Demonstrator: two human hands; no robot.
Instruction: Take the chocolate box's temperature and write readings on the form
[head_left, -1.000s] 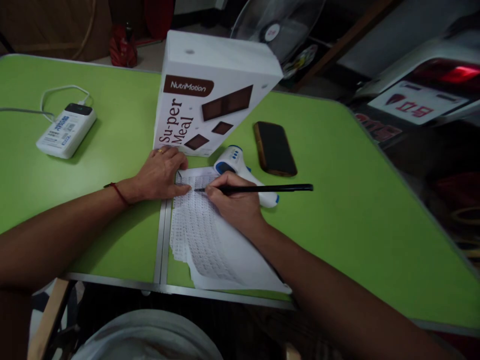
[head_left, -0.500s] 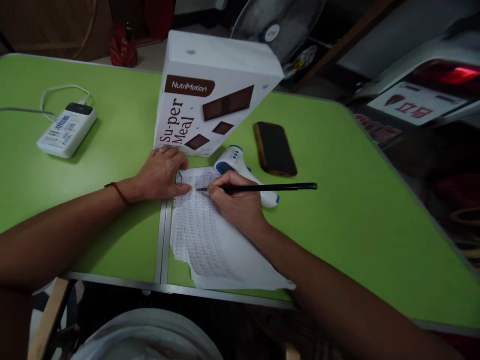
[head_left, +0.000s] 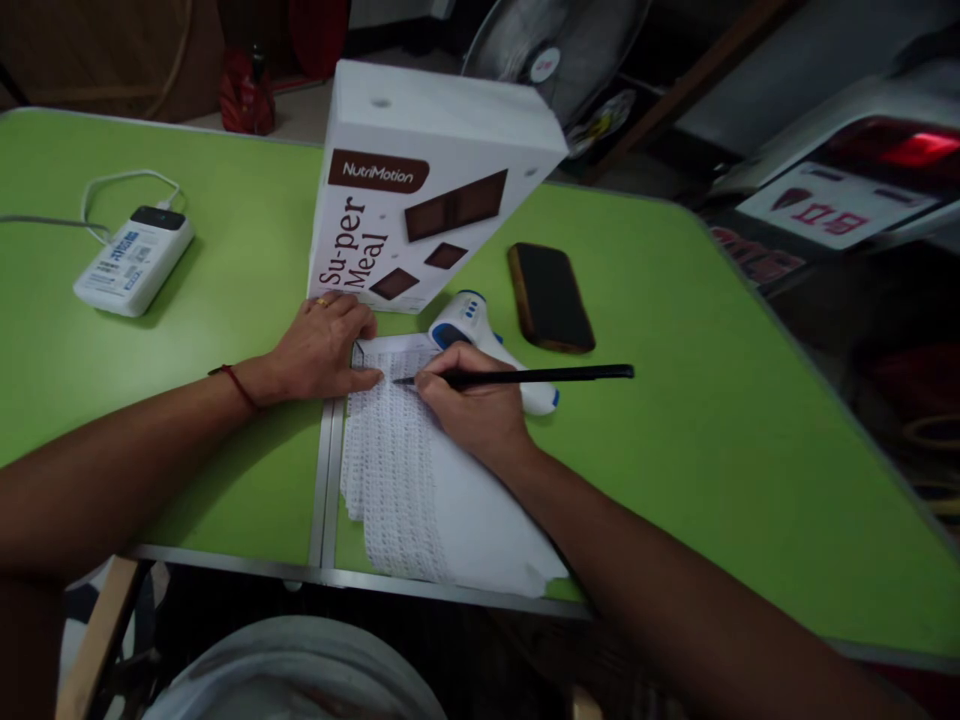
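Note:
My right hand [head_left: 480, 400] is closed around a black pen [head_left: 555, 375], its tip on or just over the paper [head_left: 405, 480]. Rows of small handwriting cover the left part of the sheet, while the right part is blank. My left hand [head_left: 326, 345] lies with fingers stretched at the paper's upper left edge, the thumb reaching onto it. Its fingertips are by the foot of an upright white box [head_left: 405, 220] printed "NutriMotion Su-per Meal". A white and blue infrared thermometer [head_left: 469, 315] lies behind my right hand, which partly hides it.
A dark phone in a brown case [head_left: 553, 298] lies right of the box. A white power bank [head_left: 136, 262] with a cable lies at the left. Past the green table [head_left: 712, 450] stand a fan [head_left: 555, 50] and a white scooter-like vehicle [head_left: 847, 170].
The paper's lower end has settled flatter, its bottom right corner shifting left and slightly down. Both hands and the pen are almost where they were.

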